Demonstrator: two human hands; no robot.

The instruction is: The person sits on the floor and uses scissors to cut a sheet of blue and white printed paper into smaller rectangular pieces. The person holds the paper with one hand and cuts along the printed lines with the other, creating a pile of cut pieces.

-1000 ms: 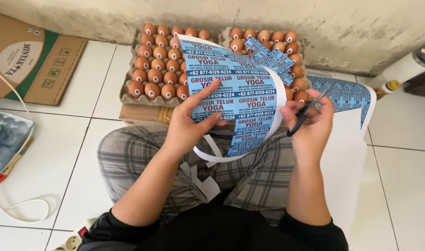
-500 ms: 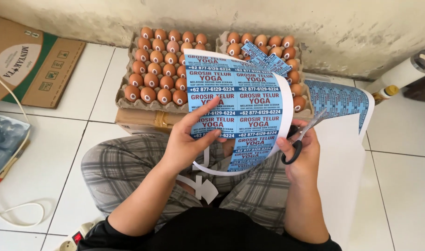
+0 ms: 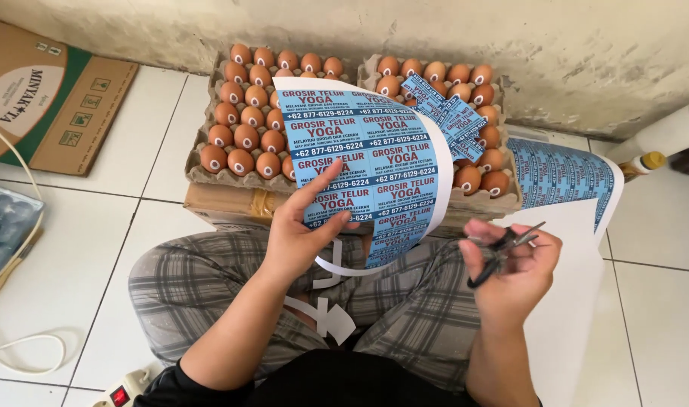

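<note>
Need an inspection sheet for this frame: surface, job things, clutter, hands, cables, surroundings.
Surface: white tiled floor; the person sits on it in checked trousers.
Job's things: blue label sheet, curled, partly cut; scissors.
Clutter: two egg trays full of brown eggs on a taped box; cut labels lying on the right tray; second label sheet; paper offcuts on the lap.
Grippers: left hand holds the sheet; right hand holds the scissors, apart from the sheet.
Cables: white cable; power strip at the bottom edge.
Surroundings: stained wall; flattened carton; yellow-capped bottle.
</note>
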